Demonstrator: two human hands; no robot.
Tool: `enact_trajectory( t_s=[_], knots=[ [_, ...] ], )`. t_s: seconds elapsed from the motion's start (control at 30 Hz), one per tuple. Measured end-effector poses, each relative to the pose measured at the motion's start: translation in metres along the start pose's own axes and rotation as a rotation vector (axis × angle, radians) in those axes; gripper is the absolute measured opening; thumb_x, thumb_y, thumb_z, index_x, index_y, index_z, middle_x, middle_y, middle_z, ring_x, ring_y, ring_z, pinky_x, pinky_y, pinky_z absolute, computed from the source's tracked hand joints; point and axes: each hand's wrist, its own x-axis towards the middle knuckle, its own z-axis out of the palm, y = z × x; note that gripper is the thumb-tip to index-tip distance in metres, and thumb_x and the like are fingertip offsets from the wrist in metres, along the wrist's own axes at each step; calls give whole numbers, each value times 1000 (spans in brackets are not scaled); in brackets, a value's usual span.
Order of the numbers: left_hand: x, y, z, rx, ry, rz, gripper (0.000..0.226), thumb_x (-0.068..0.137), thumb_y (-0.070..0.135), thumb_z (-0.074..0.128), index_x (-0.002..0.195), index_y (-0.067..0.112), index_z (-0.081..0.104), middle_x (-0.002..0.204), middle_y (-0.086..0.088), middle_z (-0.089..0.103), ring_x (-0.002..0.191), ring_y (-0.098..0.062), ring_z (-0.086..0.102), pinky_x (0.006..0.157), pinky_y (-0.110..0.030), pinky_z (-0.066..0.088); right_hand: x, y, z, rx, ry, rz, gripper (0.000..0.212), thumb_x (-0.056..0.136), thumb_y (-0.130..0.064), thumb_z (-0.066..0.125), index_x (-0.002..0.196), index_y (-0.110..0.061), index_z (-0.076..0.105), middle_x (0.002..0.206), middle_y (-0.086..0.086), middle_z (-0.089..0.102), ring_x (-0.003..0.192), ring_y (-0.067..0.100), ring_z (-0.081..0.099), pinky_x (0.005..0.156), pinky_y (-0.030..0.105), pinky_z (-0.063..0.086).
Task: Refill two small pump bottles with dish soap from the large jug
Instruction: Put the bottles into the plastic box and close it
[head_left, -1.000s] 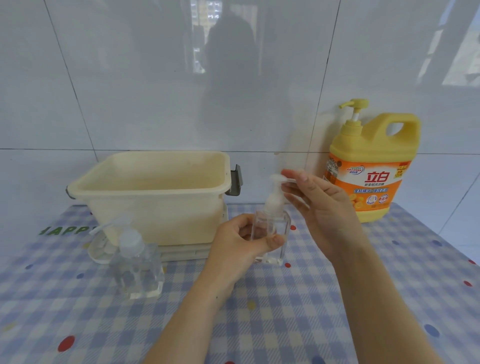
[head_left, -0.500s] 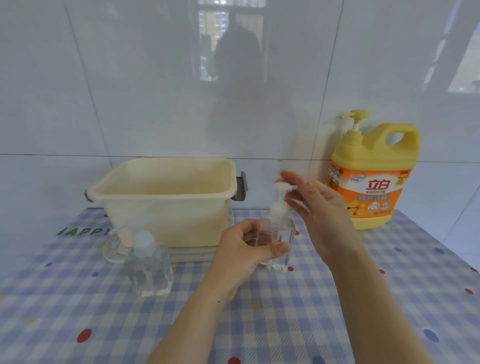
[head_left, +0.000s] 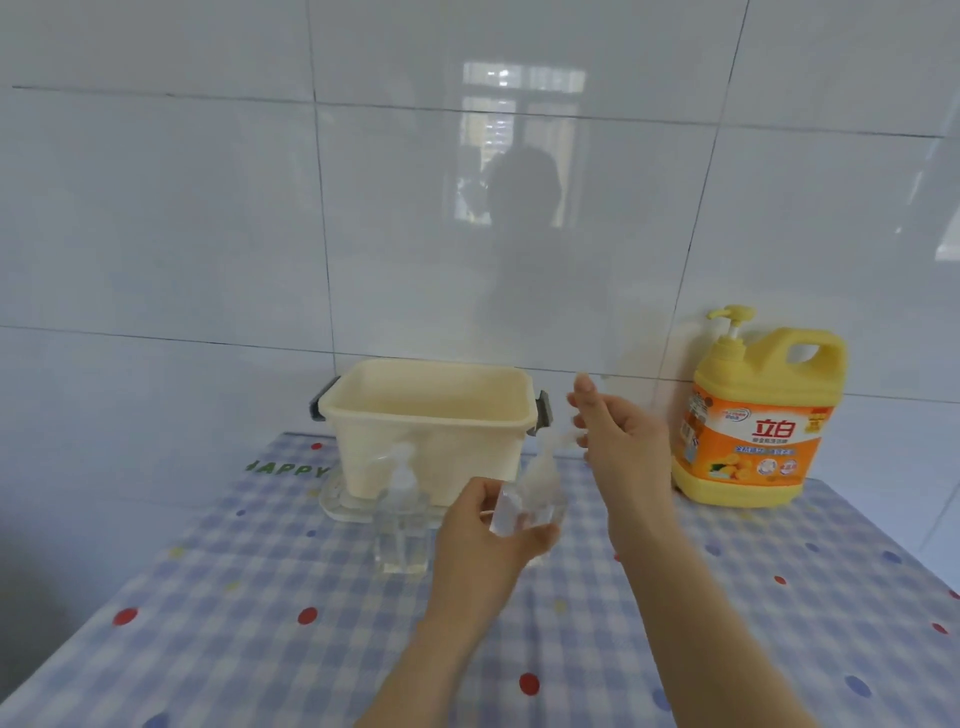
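**Q:** Fig., head view. L hand: what's it doing?

**A:** Wrapped round pump bottle A, thumb on the near face and fingers behind the clear body. Bottle A is tilted, with its top leaning away and to the right. It's low over the tablecloth, near the centre. Motion blur hides whether the base touches the cloth.

**Q:** R hand?

**A:** Just beside A's white pump head, at approx. the same height. Index finger is straight and points up, the other fingers bend loosely toward the head. That spot is blurred, so can't tell whether they pinch the head or only touch it.

**Q:** 2nd bottle and the jug?

**A:** Pump bottle B is clear, upright on the cloth w/ its pump on. It's left of A, just in front of the cream tub, apart from both hands. Fill level: can't tell. Jug is yellow w/ an orange label, a yellow pump and a handle. It stands upright at the far right of the cloth against the tiled wall, right of the R hand and well apart from both bottles.

**Q:** Other items?

**A:** Tub has grey latches at both ends and sits on a pale tray. Cloth is blue-white check w/ red and blue dots.
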Motion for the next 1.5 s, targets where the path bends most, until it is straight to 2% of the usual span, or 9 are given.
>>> enact_trajectory(
  t_s=[0.07, 0.23, 0.53, 0.77, 0.87, 1.0, 1.07, 1.27, 1.5],
  knots=[
    [-6, -4, -17, 7, -4, -21, 34, 66, 17, 89, 88, 21, 63, 86, 8, 70, 74, 2, 66, 64, -18, 50, 4, 3, 4, -48, 12, 80, 45, 91, -44, 57, 89, -1, 70, 80, 20, 66, 69, 18, 55, 71, 36, 48],
    [-16, -5, -43, -24, 23, -33, 38, 63, 8, 89, 90, 22, 66, 91, 6, 75, 84, -7, 71, 79, -41, 59, 20, 15, 20, -99, -113, 310, 27, 93, -31, 59, 106, -7, 64, 80, 7, 66, 71, 20, 65, 65, 34, 58],
    [0, 14, -67, -35, 36, 63, 37, 62, 11, 90, 92, 18, 68, 89, 3, 76, 89, -19, 72, 84, -45, 59, 36, 11, 48, -37, -367, 658, 60, 87, -56, 57, 120, -6, 47, 59, 19, 69, 50, 25, 68, 45, 29, 54],
    [7, 20, -65, -73, 21, 46, 37, 63, 9, 90, 93, 16, 68, 91, 2, 76, 90, -21, 71, 79, -50, 60, 41, 9, 56, 77, -343, 700, 27, 91, -13, 51, 115, -5, 44, 75, 22, 63, 39, 26, 64, 36, 29, 53],
    [6, 28, -64, -117, 14, 71, 37, 63, 10, 89, 93, 17, 69, 91, 2, 77, 90, -17, 72, 83, -43, 60, 42, 12, 46, 237, -291, 721, 26, 90, -4, 50, 115, -3, 45, 63, 21, 66, 43, 29, 66, 41, 35, 57],
    [0, 44, -60, -173, -20, 117, 33, 65, 10, 88, 92, 17, 69, 88, 3, 77, 88, -15, 72, 81, -35, 59, 34, 10, 23, 402, -247, 722, 18, 89, -1, 50, 107, -2, 49, 76, 25, 66, 47, 31, 68, 46, 39, 58],
    [-4, 53, -56, -194, -43, 147, 34, 65, 10, 87, 92, 19, 70, 89, 5, 77, 89, -13, 72, 80, -33, 59, 28, 10, 6, 427, -231, 711, 10, 89, 0, 49, 99, -3, 50, 69, 26, 68, 51, 31, 69, 51, 40, 59],
    [-19, 80, -35, -232, -121, 208, 33, 69, 5, 84, 94, 20, 68, 91, 5, 78, 90, -10, 73, 75, -23, 58, 8, 17, -50, 348, -147, 636, 15, 85, -1, 46, 99, -2, 51, 83, 27, 70, 63, 29, 72, 53, 31, 60],
    [-24, 109, -5, -91, -270, 302, 33, 79, 13, 78, 99, 35, 64, 98, 15, 72, 93, 2, 68, 76, -10, 51, -11, 17, -106, 144, 24, 461, 12, 83, -1, 43, 89, -10, 50, 71, 18, 64, 48, 25, 67, 53, 32, 57]
  ],
)
